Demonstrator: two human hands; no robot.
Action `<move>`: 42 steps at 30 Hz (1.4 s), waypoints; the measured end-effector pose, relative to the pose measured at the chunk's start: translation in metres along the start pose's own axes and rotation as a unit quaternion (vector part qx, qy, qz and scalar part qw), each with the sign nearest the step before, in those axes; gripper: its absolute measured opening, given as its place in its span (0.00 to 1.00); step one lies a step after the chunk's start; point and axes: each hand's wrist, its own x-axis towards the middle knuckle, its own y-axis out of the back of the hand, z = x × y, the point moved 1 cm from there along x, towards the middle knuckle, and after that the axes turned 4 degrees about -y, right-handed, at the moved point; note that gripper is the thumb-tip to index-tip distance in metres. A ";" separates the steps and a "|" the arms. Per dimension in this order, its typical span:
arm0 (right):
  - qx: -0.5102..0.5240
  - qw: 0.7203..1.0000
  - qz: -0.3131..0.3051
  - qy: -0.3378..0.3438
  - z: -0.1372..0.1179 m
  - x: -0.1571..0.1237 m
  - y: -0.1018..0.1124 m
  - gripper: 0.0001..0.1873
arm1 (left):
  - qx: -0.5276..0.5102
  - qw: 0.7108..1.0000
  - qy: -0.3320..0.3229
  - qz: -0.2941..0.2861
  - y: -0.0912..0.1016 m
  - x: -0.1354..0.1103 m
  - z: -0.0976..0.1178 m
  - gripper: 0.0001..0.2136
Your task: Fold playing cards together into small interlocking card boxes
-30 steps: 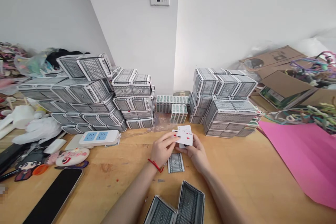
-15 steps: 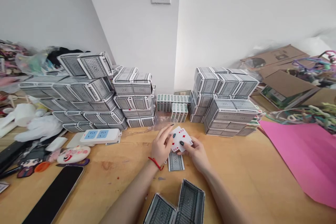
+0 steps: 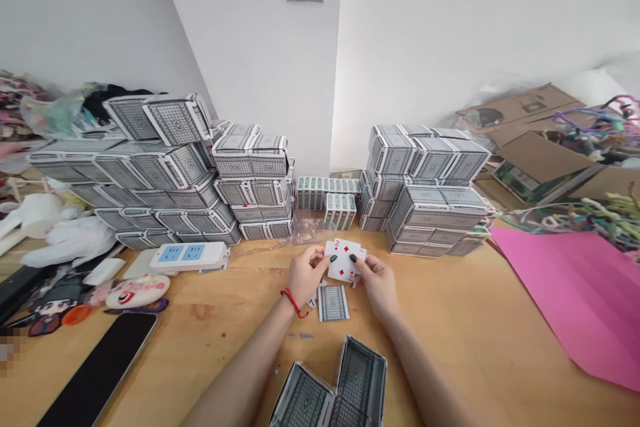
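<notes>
Between both hands I hold playing cards [image 3: 343,263], with a red two of diamonds facing up and the edge of another card showing behind it on the right. My left hand [image 3: 309,272], with a red string bracelet at the wrist, pinches the left side. On the right edge, my right hand [image 3: 375,279] grips with its thumb on top. Just below lies a folded card piece [image 3: 333,303], grey patterned back up, on the table. A white card corner peeks out beside it, partly hidden by my left hand. Nearest me stands an open box built from cards [image 3: 364,373].
Stacks of card-built blocks stand at the left [image 3: 180,167] and right [image 3: 435,193]. Small card packs [image 3: 341,212] line the wall between them. A power strip [image 3: 189,256], a phone [image 3: 103,367] and pink paper [image 3: 565,293] lie around; cardboard boxes [image 3: 545,160] sit at back right.
My left hand has gone from lying over the cards to pinching their left edge. The two of diamonds has turned more upright, and the folded piece below is more exposed.
</notes>
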 end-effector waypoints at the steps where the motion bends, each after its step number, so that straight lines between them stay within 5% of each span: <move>1: -0.014 1.000 -0.002 0.001 -0.001 0.000 -0.001 0.19 | -0.020 1.000 0.014 -0.004 0.000 0.001 -0.001 0.08; 10: -0.118 0.993 -0.001 0.009 -0.005 -0.004 -0.006 0.23 | -0.109 0.991 0.072 -0.009 0.003 0.006 -0.002 0.10; 24: -0.104 0.994 -0.028 -0.002 -0.004 -0.002 -0.004 0.21 | -0.088 0.992 0.089 -0.003 0.004 0.004 0.002 0.09; 33: -0.043 0.998 -0.044 -0.018 -0.008 -0.004 0.000 0.18 | -0.239 0.949 0.138 -0.150 0.022 0.009 0.001 0.13; 42: -0.048 0.998 -0.044 -0.019 -0.008 -0.005 0.001 0.19 | -0.270 0.922 0.172 -0.216 0.025 0.010 0.004 0.15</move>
